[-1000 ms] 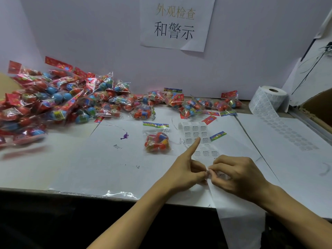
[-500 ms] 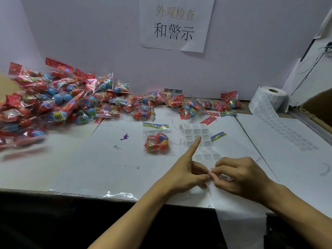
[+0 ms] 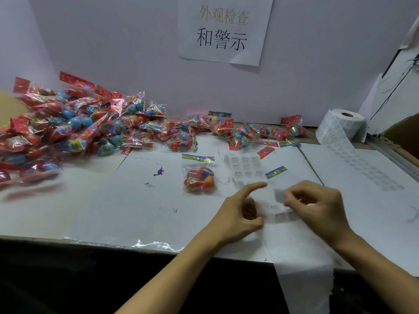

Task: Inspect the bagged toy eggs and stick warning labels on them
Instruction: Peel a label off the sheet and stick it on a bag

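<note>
Tabletop (image 3: 68, 211): egg bag (image 3: 199, 175) header-end away

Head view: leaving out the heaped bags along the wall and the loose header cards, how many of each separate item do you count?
Lone bag of toy eggs: 1
Label roll: 1
Label strip: 1
Purple dinosaur toy: 1
Wall sign: 1
Hands: 2 (left hand, right hand)
Total: 7

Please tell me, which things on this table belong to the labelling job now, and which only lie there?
In use:
- right hand pinching a peeled label
- left hand by the label strip
- single egg bag in front
- pile of egg bags
- label roll

Lying about:
- wall sign
- purple toy dinosaur
- cardboard box
</note>
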`<move>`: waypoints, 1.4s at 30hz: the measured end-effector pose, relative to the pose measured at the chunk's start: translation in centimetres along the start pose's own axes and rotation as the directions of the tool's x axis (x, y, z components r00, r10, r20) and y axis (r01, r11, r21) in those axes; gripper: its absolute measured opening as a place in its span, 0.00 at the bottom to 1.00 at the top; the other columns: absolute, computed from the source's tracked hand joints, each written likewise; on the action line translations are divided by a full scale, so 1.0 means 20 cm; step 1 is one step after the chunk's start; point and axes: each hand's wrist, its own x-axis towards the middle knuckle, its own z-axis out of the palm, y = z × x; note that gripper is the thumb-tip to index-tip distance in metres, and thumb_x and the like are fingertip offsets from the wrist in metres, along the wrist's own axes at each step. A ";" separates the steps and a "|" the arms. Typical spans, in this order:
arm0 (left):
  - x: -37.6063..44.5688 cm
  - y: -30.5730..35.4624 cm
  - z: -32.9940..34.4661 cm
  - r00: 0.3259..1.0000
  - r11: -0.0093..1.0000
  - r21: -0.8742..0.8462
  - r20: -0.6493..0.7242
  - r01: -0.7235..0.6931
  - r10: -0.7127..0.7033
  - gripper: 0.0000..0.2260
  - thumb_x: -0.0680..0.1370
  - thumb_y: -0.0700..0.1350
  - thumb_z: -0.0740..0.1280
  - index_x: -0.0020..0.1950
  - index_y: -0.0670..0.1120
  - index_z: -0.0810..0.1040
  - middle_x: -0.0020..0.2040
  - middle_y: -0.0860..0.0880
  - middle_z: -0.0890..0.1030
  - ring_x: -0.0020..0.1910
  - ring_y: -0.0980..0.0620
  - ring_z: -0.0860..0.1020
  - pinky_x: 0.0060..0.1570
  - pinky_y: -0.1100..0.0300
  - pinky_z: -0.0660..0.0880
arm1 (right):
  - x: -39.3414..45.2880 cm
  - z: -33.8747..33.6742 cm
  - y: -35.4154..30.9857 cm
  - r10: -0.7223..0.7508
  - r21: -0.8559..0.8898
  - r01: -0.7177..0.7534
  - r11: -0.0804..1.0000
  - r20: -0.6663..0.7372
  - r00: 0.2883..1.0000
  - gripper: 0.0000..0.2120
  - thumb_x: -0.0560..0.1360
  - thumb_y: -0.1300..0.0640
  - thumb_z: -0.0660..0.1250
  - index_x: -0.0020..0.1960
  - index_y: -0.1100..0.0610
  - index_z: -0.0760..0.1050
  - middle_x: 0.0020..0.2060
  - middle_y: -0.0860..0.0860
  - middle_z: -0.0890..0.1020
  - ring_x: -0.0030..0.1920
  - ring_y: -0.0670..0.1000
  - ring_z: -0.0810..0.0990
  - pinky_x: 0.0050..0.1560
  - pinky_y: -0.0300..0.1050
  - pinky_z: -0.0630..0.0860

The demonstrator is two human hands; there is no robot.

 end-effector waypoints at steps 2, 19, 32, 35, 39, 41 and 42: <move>-0.01 0.01 0.01 1.000 0.988 0.157 -0.009 -0.012 0.014 0.22 0.75 0.39 0.75 0.69 0.50 0.80 0.43 0.50 0.77 0.42 0.57 0.75 0.50 0.67 0.75 | 0.03 -0.03 0.01 0.193 0.111 -0.182 0.977 -0.100 0.976 0.12 0.74 0.66 0.74 0.37 0.51 0.83 0.32 0.47 0.84 0.34 0.49 0.84 0.37 0.46 0.82; 0.02 0.04 -0.12 0.931 0.881 -0.465 -0.276 0.089 -0.240 0.16 0.78 0.56 0.69 0.42 0.44 0.86 0.42 0.45 0.82 0.41 0.52 0.76 0.38 0.60 0.69 | 0.13 0.33 -0.22 -0.293 -0.349 0.301 0.887 0.079 0.953 0.04 0.73 0.58 0.77 0.42 0.58 0.84 0.37 0.51 0.83 0.35 0.53 0.80 0.31 0.51 0.78; 0.05 0.05 -0.56 0.942 0.960 -0.279 -0.320 0.011 -0.104 0.09 0.82 0.44 0.69 0.46 0.44 0.86 0.37 0.52 0.83 0.32 0.60 0.75 0.32 0.70 0.70 | 0.43 0.53 -0.34 0.377 0.330 -0.522 0.787 0.412 0.829 0.04 0.75 0.56 0.74 0.41 0.51 0.85 0.33 0.45 0.85 0.34 0.39 0.79 0.31 0.30 0.71; 0.07 0.04 -0.59 0.914 0.955 -0.296 -0.383 0.012 -0.130 0.08 0.82 0.44 0.69 0.47 0.43 0.86 0.40 0.48 0.83 0.32 0.57 0.73 0.32 0.67 0.69 | 0.47 0.60 -0.33 0.386 0.367 -0.504 0.782 0.349 0.854 0.08 0.76 0.60 0.73 0.38 0.54 0.83 0.30 0.45 0.83 0.31 0.37 0.78 0.30 0.29 0.71; 0.11 -0.02 -0.64 0.766 0.888 0.363 -0.642 0.283 0.018 0.12 0.81 0.52 0.68 0.53 0.45 0.85 0.48 0.47 0.85 0.45 0.58 0.78 0.41 0.65 0.73 | 0.51 0.71 -0.25 0.526 0.396 -0.555 0.732 0.190 0.829 0.03 0.77 0.58 0.71 0.46 0.53 0.83 0.42 0.48 0.84 0.39 0.38 0.80 0.42 0.37 0.78; 0.10 -0.07 -0.64 0.770 0.590 0.632 -0.637 0.503 0.025 0.23 0.81 0.60 0.64 0.58 0.42 0.85 0.54 0.45 0.83 0.59 0.47 0.73 0.51 0.54 0.73 | 0.49 0.76 -0.21 0.570 0.318 -0.609 0.727 0.216 0.793 0.13 0.78 0.57 0.71 0.62 0.51 0.81 0.53 0.49 0.81 0.52 0.47 0.81 0.56 0.48 0.80; 0.11 -0.09 -0.64 0.778 0.502 0.668 -0.628 0.550 -0.016 0.27 0.81 0.63 0.61 0.58 0.41 0.85 0.56 0.44 0.81 0.62 0.44 0.70 0.55 0.51 0.71 | 0.48 0.79 -0.18 0.591 0.284 -0.638 0.716 0.241 0.770 0.19 0.78 0.56 0.72 0.68 0.50 0.77 0.57 0.51 0.79 0.57 0.52 0.80 0.61 0.53 0.79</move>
